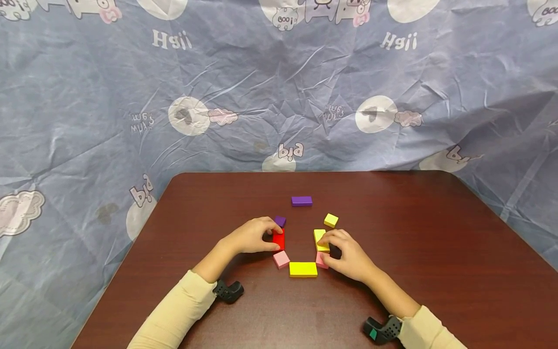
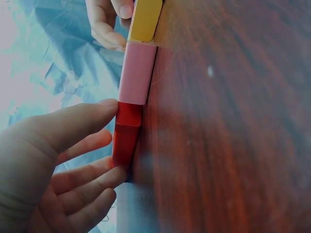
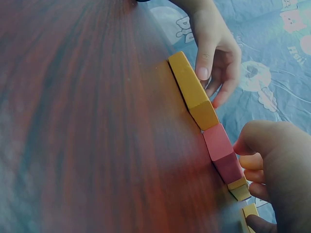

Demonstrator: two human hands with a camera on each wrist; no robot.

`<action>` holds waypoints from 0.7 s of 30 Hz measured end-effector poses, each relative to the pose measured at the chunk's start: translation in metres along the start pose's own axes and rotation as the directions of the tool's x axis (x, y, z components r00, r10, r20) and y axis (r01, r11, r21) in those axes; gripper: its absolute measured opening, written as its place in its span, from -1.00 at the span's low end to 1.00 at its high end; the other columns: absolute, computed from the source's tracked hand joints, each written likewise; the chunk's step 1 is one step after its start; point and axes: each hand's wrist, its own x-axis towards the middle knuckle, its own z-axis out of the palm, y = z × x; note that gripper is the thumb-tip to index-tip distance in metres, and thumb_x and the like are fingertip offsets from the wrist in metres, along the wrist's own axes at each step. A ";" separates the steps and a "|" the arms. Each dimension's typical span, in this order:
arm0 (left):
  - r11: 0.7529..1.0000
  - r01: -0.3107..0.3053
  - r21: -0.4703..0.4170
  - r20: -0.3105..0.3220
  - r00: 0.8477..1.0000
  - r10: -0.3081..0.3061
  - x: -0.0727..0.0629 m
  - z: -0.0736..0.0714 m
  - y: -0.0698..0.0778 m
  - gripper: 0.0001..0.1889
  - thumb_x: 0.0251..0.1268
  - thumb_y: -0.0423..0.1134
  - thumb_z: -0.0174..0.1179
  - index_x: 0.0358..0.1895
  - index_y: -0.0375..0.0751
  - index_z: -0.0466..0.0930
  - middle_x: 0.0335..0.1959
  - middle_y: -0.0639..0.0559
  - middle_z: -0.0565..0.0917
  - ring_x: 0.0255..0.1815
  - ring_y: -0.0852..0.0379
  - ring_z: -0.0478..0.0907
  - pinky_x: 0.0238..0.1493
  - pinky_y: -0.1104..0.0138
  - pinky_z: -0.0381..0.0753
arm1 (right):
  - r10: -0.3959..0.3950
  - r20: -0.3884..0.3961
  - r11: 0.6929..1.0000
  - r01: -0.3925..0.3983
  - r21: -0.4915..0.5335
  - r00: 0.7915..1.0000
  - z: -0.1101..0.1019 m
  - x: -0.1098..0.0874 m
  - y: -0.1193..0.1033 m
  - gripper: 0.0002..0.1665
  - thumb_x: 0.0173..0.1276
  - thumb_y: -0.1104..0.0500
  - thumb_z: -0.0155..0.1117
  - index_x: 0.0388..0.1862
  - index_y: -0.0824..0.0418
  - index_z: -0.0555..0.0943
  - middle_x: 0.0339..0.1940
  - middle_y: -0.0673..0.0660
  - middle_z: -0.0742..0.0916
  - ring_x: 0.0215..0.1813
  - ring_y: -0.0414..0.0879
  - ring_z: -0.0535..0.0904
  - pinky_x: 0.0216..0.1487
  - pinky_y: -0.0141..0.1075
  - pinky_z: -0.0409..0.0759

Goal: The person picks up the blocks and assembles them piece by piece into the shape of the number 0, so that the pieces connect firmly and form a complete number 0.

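Coloured blocks lie in a loose ring on the brown table (image 1: 436, 252). My left hand (image 1: 271, 238) pinches a red block (image 1: 279, 241) between thumb and fingers; the left wrist view shows the thumb on the red block (image 2: 127, 131) at its end and the fingers along its side. My right hand (image 1: 326, 248) curls over a yellow block (image 1: 319, 236), its thumb against a pink block (image 1: 320, 262). In the right wrist view the curled fingers (image 3: 250, 161) sit beside that pink block (image 3: 221, 148).
A wide yellow block (image 1: 303, 269) and a second pink block (image 1: 281, 259) close the ring's near side. A small purple block (image 1: 281, 221), a small yellow block (image 1: 331, 220) and a long purple block (image 1: 302, 201) lie farther back. Blue printed cloth (image 1: 279, 97) hangs behind.
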 end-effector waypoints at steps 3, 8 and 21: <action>1.000 -0.006 0.001 0.005 1.000 0.006 0.000 -0.001 0.000 -0.63 0.16 -0.08 0.37 0.02 -0.11 0.66 -0.09 0.07 0.60 -0.10 0.12 0.53 0.00 0.26 0.53 | 0.009 0.004 1.000 -0.009 0.000 1.000 0.000 0.000 0.000 -0.71 0.08 0.23 0.41 -0.16 0.10 0.68 -0.08 -0.05 0.66 0.05 -0.09 0.48 0.08 -0.04 0.51; 1.000 -0.011 0.013 0.016 1.000 0.011 0.000 -0.001 0.000 -0.63 0.17 -0.07 0.37 0.02 -0.09 0.66 -0.08 0.10 0.59 -0.09 0.14 0.53 0.03 0.27 0.51 | 0.008 0.005 1.000 -0.008 0.005 1.000 0.000 0.001 -0.001 -0.71 0.08 0.23 0.41 -0.16 0.11 0.68 -0.07 -0.03 0.66 0.05 -0.08 0.48 0.09 -0.03 0.50; 0.984 -0.023 0.177 -0.129 0.991 0.047 -0.016 0.005 0.018 -0.59 0.27 -0.02 0.28 0.08 -0.18 0.63 0.01 0.00 0.61 0.03 0.07 0.55 0.13 0.21 0.51 | 0.009 0.004 1.000 -0.009 -0.002 1.000 -0.001 0.000 -0.002 -0.72 0.08 0.23 0.41 -0.16 0.12 0.69 -0.07 -0.03 0.66 0.04 -0.09 0.48 0.07 -0.03 0.51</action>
